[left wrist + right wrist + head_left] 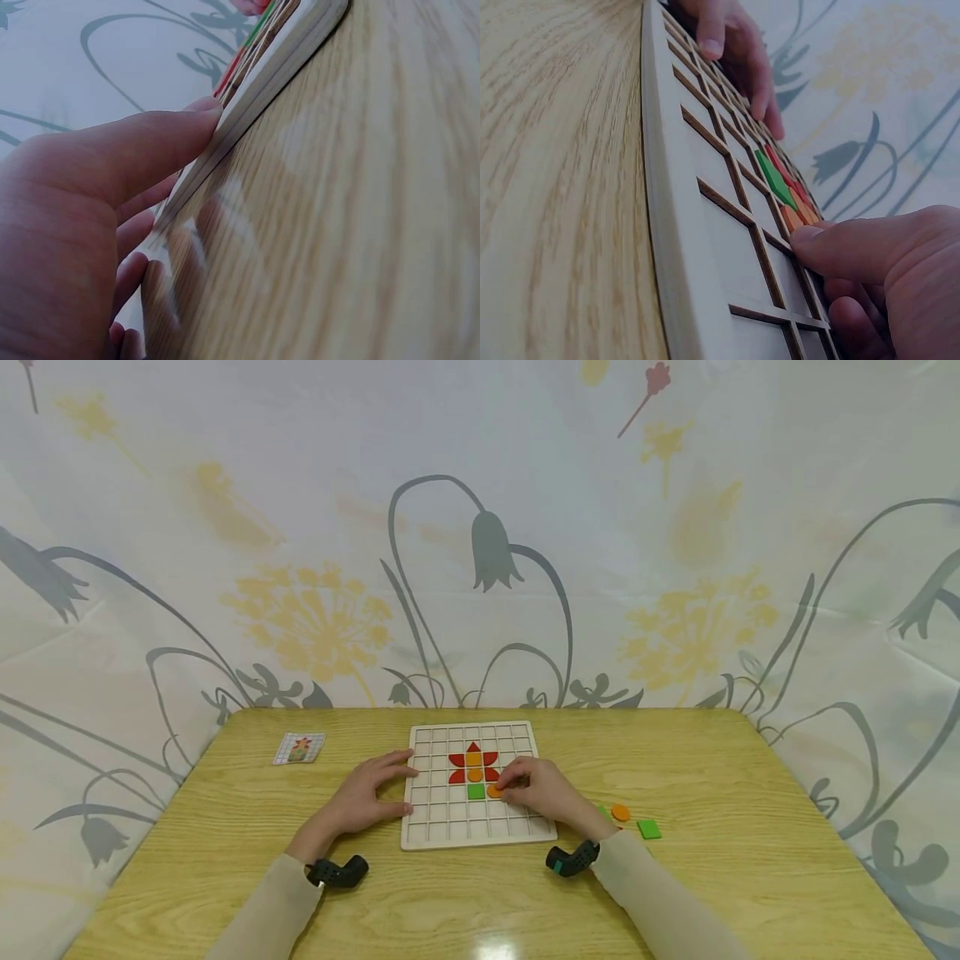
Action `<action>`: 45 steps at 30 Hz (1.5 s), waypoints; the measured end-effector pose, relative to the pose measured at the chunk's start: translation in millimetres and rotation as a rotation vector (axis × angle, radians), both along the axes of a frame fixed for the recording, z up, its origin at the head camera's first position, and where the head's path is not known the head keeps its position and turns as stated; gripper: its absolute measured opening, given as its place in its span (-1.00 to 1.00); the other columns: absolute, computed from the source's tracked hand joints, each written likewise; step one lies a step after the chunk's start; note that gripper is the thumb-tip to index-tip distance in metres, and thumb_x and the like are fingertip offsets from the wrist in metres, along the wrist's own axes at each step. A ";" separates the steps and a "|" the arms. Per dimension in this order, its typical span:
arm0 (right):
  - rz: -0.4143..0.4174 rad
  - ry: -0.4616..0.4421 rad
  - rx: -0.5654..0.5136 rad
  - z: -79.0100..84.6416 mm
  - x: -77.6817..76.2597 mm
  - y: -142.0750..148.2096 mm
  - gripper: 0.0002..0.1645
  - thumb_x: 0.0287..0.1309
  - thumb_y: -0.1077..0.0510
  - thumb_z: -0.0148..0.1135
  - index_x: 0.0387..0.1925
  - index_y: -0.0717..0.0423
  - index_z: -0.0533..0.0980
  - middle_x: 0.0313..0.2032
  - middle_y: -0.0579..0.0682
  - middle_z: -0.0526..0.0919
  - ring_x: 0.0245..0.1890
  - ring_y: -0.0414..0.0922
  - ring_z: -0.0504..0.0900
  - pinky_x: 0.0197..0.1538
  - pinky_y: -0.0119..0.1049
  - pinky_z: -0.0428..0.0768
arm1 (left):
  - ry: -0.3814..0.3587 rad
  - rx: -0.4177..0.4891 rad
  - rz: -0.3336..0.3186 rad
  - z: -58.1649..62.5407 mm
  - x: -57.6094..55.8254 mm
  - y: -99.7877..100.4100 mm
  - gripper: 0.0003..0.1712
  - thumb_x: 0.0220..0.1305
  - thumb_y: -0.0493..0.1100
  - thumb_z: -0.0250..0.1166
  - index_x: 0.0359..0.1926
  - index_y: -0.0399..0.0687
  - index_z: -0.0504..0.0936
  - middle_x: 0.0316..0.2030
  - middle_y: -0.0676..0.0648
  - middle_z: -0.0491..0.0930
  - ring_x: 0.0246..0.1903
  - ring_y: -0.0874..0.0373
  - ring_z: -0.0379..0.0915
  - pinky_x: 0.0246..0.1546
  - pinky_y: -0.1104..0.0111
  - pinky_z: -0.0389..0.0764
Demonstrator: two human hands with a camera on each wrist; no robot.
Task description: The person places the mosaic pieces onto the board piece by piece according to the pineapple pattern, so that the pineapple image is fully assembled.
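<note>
— What are the hands doing?

— The right hand pinches 1 orange piece between thumb and fingers, at the grid board, just right of a green square. The left hand is spread wide, its thumb and fingertips at the board's left edge.

— How would that piece handle?

— Light and stiff, I'd judge, hard to break but perhaps a little slippery. It looks thin, so 2 fingertips on opposite edges should suit it best.

— Which way does it point?

— Its visible edge is rounded; if it's a full disc, it has no long axis. The fingers cover part, so I can't tell whether it tilts. The red triangle points toward the board's far edge.

— And the board?

— Nearly square, no clear long axis. Probably stiff wood; steady it by the rim.

— Farther out?

— On the table, a loose orange disc and loose green tile lie to the right; a patterned card lies beyond the left hand.
</note>
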State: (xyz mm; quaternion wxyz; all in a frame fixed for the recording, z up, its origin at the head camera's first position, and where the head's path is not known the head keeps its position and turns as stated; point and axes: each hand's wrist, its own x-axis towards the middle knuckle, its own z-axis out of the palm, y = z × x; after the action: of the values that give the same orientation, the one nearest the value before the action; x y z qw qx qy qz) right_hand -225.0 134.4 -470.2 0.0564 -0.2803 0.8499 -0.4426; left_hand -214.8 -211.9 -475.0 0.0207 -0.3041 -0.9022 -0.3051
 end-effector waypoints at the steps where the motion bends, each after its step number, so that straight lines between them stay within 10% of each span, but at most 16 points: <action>1: 0.000 -0.004 0.000 0.0 0.1 -0.4 -0.90 0.20 0.26 0.38 -0.26 0.03 0.71 -0.21 -0.11 0.65 -0.29 -0.21 0.56 -0.24 -0.34 0.55 | 0.000 0.002 -0.001 0.2 0.2 -0.1 -0.42 0.21 0.07 0.41 0.21 -0.05 0.62 0.43 -0.14 0.29 0.40 -0.23 0.13 0.33 -0.23 0.12; 23: -0.039 -0.032 -0.029 11.1 6.4 7.0 -0.86 0.25 0.26 0.33 -0.17 0.04 0.70 -0.20 -0.10 0.66 -0.25 -0.16 0.60 -0.16 -0.31 0.60 | 0.010 -0.006 0.005 -2.5 -0.2 -1.5 -0.42 0.21 0.09 0.41 0.21 -0.02 0.62 0.42 -0.13 0.30 0.39 -0.23 0.16 0.32 -0.23 0.13; 45: -0.132 -0.042 0.037 11.4 7.6 87.4 -0.81 0.28 0.19 0.33 -0.10 0.13 0.69 -0.12 -0.01 0.70 -0.16 -0.08 0.63 -0.11 -0.25 0.61 | 0.003 0.000 -0.001 -3.5 -1.6 -2.1 -0.40 0.22 0.10 0.41 0.22 -0.02 0.61 0.43 -0.11 0.29 0.41 -0.21 0.13 0.33 -0.23 0.11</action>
State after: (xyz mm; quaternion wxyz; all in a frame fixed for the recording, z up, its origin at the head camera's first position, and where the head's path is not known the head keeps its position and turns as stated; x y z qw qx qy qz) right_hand -217.5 221.8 -458.8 0.0500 -0.2132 0.8732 -0.4354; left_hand -216.4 -214.0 -478.5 0.0221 -0.3051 -0.9020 -0.3048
